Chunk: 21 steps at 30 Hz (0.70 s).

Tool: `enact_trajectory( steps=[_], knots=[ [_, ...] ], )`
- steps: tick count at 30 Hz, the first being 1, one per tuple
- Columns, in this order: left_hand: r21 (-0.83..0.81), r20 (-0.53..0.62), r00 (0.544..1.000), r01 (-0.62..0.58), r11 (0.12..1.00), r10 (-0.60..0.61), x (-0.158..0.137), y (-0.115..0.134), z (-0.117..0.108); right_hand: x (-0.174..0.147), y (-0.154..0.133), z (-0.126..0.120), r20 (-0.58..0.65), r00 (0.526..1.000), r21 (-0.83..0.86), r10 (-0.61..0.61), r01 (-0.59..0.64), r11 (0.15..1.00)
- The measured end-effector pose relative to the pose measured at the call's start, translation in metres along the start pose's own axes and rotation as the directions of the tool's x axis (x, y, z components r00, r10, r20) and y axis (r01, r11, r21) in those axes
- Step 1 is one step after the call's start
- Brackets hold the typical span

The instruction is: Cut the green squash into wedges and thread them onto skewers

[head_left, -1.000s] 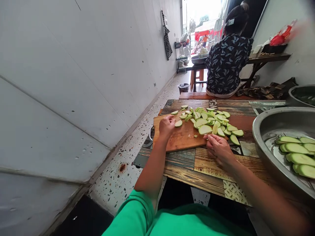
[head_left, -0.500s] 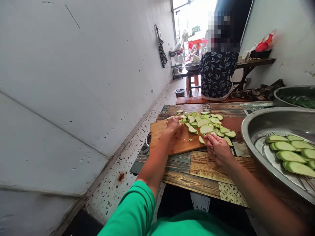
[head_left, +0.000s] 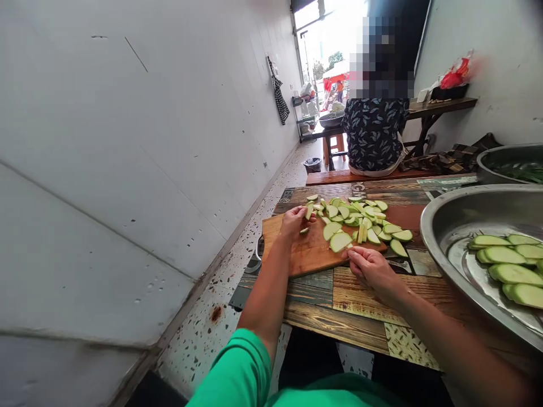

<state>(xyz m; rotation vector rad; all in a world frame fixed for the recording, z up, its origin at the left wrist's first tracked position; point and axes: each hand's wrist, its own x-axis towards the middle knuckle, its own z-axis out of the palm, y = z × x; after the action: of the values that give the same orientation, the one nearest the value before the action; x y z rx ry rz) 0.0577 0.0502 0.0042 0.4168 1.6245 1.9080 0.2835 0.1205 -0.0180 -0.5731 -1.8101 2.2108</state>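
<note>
My left hand [head_left: 292, 223] is above the left part of a wooden cutting board [head_left: 305, 257], its fingers closed on a pale green-edged zucchini slice [head_left: 309, 211]. At the board's near right edge, my right hand [head_left: 373, 270] pinches the rim of a larger half-round zucchini slice [head_left: 340, 242] between thumb and forefinger. The other fingers of that hand are curled under. Many more zucchini slices [head_left: 343, 212] lie in a loose heap over the board's far side and spill onto the table to the right.
A wide metal basin [head_left: 436, 226] with overlapping zucchini slices stands to the right on the patchwork wooden table [head_left: 360, 288]. Behind it is another bowl [head_left: 483, 164] holding something green. A person [head_left: 375, 135] sits on a bench ahead, back turned. A white wall [head_left: 127, 141] runs along the left.
My right hand has moved left and nearer with the larger slice. My left hand has lifted and turned, now showing a slice in its fingers. The view has shifted slightly.
</note>
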Motion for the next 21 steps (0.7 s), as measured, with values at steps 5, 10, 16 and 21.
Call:
enact_trajectory(
  steps=[5, 10, 16, 21],
  knots=[
    [-0.31, -0.05, 0.992, 0.095, 0.946, -0.116, -0.008, -0.001, -0.02, -0.001, 0.005, 0.004, 0.081, 0.996, -0.12, 0.041, -0.031, 0.992],
    [-0.364, -0.04, 0.991, 0.103, 0.926, -0.126, -0.011, -0.009, -0.023, -0.003, 0.006, 0.002, 0.093, 0.996, -0.232, 0.012, 0.01, 0.973],
    [-0.372, -0.047, 0.978, 0.172, 0.912, -0.204, -0.014, -0.012, -0.019, -0.003, 0.002, 0.0, 0.079, 0.989, -0.405, -0.128, 0.149, 0.902],
    [-0.444, -0.112, 0.965, 0.164, 0.881, -0.236, -0.016, -0.012, -0.015, -0.004, -0.001, 0.003, 0.023, 0.991, -0.441, -0.129, 0.126, 0.889]
  ],
)
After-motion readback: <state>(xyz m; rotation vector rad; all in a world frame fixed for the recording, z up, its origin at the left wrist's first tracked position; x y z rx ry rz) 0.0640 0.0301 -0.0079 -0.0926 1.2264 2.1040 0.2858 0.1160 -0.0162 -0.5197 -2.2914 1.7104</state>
